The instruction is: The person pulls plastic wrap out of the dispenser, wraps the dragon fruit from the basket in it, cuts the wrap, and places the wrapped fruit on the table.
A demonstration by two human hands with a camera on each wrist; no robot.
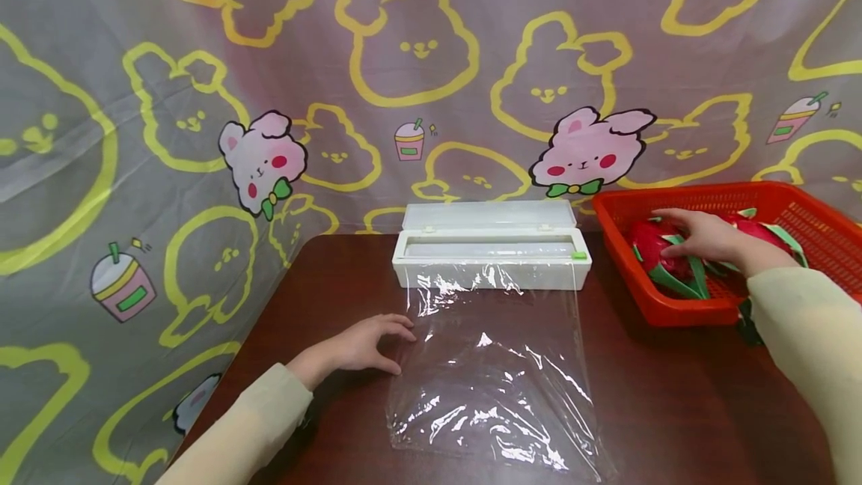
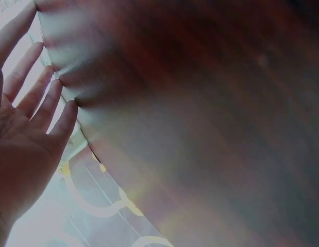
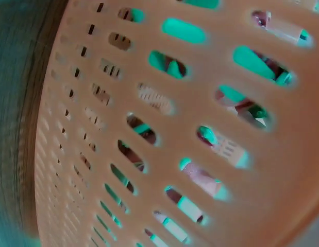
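My left hand [image 1: 367, 343] lies with fingers spread at the left edge of a sheet of clear cling film [image 1: 491, 373], which stretches over the dark table. In the left wrist view the fingers [image 2: 43, 103] are straight and apart, with nothing in them. A white cling film dispenser [image 1: 491, 272] stands behind the sheet, its lid raised. Over at the right, my right hand [image 1: 710, 238] reaches into a red basket [image 1: 663, 309]. Its thumb and fingers are spread over a red dragon fruit [image 1: 649, 249] with green leafy scales. The right wrist view shows the basket's slotted wall [image 3: 149, 128], not the hand.
A second dragon fruit [image 1: 761, 234] lies in the basket, right of my right hand. Behind the table hangs a grey curtain [image 1: 458, 126] with yellow outlines and pink rabbits; it also runs along the left side. A green slider [image 1: 579, 255] sits on the dispenser's right end.
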